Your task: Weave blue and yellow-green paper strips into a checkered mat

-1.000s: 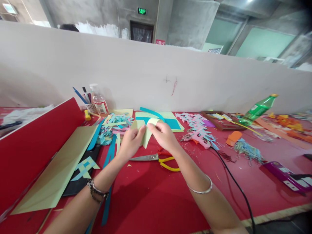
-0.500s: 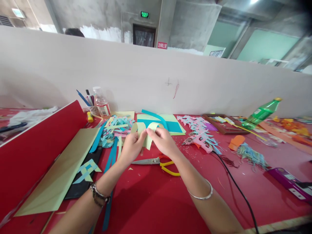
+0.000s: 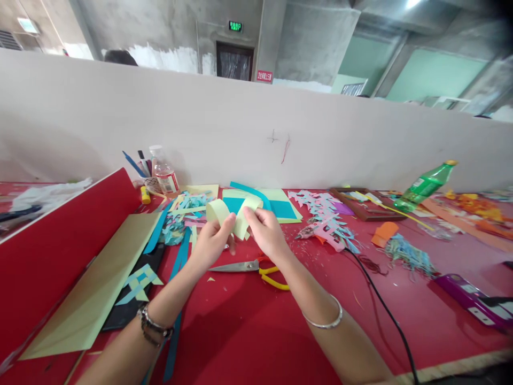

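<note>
Pale yellow paper strips (image 3: pixel 242 220) curl between my two hands above the red table. My left hand (image 3: pixel 213 241) pinches the curl on the left, thumb on top. On the other side my right hand (image 3: pixel 266 230) grips the right-hand curl between thumb and fingers. Whether the two curls are one strip or two I cannot tell. Below the hands lie scissors (image 3: pixel 244 267) with yellow and orange handles. Behind them rest blue and pale yellow paper sheets (image 3: pixel 282 207) with a curved blue strip (image 3: pixel 250 189) on top.
Paper scraps (image 3: pixel 188 208) heap at left, near a clear bottle (image 3: pixel 163 174). A woven paper piece (image 3: pixel 140 283) lies on a black object. At right are a pink glue gun (image 3: pixel 331 236) with a black cord, a tilted green bottle (image 3: pixel 425 187) and a purple power strip (image 3: pixel 475 302).
My hands have moved slightly apart, and the paper curls have opened wider between them. The view has shifted a little; the things on the table stay in place.
</note>
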`<state>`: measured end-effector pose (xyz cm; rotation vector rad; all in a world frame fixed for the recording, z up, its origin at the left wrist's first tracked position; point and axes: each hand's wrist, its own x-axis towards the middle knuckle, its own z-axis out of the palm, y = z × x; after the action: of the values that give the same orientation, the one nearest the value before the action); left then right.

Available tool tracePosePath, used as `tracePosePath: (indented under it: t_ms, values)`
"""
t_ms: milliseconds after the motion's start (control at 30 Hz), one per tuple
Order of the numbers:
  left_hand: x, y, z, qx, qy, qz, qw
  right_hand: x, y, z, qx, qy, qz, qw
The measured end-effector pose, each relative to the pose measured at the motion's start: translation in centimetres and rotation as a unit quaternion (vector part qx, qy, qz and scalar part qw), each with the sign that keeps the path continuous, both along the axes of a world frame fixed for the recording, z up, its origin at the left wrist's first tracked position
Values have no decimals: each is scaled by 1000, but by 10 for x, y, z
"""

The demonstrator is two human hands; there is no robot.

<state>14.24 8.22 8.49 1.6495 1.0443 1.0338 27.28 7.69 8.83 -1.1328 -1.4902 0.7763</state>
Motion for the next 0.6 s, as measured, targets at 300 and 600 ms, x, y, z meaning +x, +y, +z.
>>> tracePosePath:
  t_ms: [300,600]
  values:
    - [-8,-1,6,54,87,24,994,-6,-11,5,30,-77,14,996]
    - [-104,33,38,74,292,139,943,14,-19,6,-33,-9,27,999]
